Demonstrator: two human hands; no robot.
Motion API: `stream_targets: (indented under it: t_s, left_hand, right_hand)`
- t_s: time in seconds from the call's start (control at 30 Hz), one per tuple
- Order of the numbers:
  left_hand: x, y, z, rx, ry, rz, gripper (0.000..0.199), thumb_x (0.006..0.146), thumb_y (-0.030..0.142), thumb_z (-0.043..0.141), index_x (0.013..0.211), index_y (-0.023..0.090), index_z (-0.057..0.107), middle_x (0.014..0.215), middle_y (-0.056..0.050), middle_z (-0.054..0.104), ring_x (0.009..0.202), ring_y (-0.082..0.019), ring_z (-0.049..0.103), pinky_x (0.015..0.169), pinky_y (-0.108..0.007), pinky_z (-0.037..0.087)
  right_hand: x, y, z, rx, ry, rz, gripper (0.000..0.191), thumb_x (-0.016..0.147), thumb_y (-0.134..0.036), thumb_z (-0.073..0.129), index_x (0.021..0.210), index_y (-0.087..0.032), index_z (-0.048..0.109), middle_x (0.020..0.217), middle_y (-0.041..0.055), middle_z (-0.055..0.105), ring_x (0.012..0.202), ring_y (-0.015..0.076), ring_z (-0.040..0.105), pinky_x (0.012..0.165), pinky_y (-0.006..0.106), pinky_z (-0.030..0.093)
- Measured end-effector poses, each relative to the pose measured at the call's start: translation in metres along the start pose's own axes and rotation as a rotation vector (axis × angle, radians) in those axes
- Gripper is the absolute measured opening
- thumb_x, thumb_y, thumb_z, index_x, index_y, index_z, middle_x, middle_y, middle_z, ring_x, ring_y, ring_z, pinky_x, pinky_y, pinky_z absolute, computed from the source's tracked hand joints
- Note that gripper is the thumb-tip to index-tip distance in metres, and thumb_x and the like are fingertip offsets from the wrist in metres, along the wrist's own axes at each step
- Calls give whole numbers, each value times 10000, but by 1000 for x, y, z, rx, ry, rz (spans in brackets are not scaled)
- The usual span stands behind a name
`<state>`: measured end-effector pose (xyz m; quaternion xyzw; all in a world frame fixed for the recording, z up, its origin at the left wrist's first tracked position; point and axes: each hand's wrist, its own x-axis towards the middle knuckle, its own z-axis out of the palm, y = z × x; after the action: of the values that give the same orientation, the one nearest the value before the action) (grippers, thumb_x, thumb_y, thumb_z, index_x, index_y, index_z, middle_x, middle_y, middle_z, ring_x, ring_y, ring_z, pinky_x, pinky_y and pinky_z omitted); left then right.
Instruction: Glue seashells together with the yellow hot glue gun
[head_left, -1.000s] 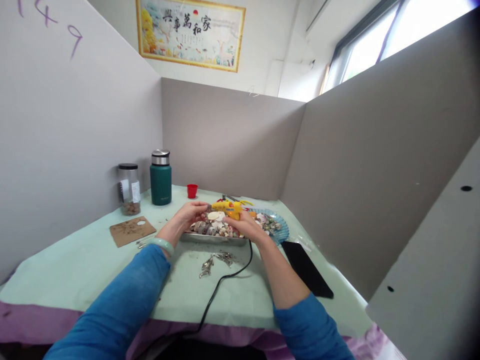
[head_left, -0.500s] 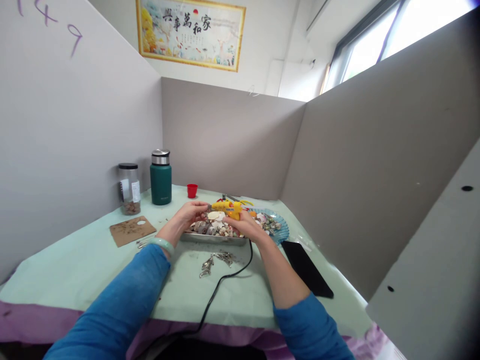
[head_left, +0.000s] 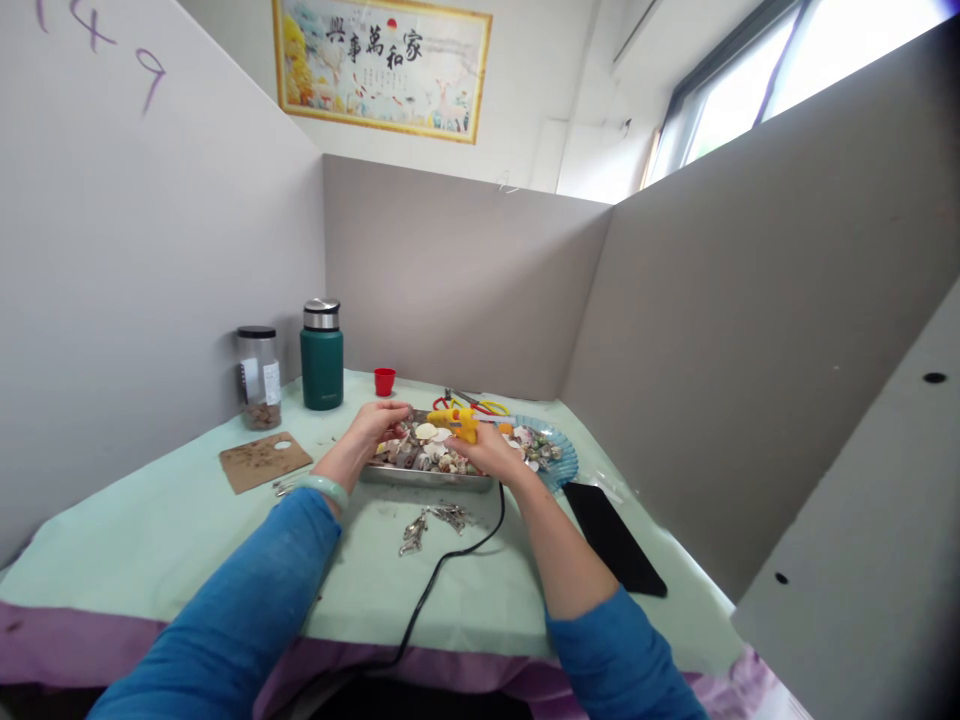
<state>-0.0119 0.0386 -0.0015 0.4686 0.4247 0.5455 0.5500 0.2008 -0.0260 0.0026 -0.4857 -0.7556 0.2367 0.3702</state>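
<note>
My right hand (head_left: pixel 484 448) is wrapped round a yellow hot glue gun (head_left: pixel 454 422), whose nozzle points left. From it a black cord (head_left: pixel 448 558) trails down across the table. My left hand (head_left: pixel 381 424) is pinched closed at the left, a short gap from the nozzle; what its fingers hold is too small to make out. Below both hands lies a metal tray (head_left: pixel 427 481) full of seashells (head_left: pixel 435 455). To the right a blue ribbed plate (head_left: pixel 566 450) carries more shells and partly hides behind my right hand.
Metal clips (head_left: pixel 414 532) lie before the tray. Left stand a green bottle (head_left: pixel 322 368), a jar (head_left: pixel 259 380) and a brown card (head_left: pixel 265 462). A red cup (head_left: pixel 385 381) and scissors (head_left: pixel 484 405) are behind; a black flat slab (head_left: pixel 616 538) lies right. Grey partitions enclose three sides.
The glue gun has drawn back slightly right and down, opening a gap between its nozzle and my left fingers. My left hand has shifted a little left. More of the scissors shows.
</note>
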Motion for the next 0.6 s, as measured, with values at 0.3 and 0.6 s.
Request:
stream_targets:
  t_s: [0.3, 0.6]
  left_hand:
    - [-2, 1, 2, -22, 4, 8, 256, 568, 143, 764, 785, 91, 639, 623, -31, 634, 422, -73, 525, 459, -205, 459]
    - [2, -1, 0, -18, -8, 6, 235, 580, 139, 753, 782, 103, 639, 621, -24, 635, 408, -66, 512, 466, -207, 455]
  right_hand:
    - [2, 10, 2, -668, 68, 126, 443, 776, -536, 535, 1035, -181, 584, 1022, 105, 628, 913, 238, 593, 696, 277, 398]
    - [0, 7, -3, -745, -143, 55, 520, 707, -644, 547, 963, -205, 657, 999, 102, 616, 818, 211, 592, 639, 258, 388]
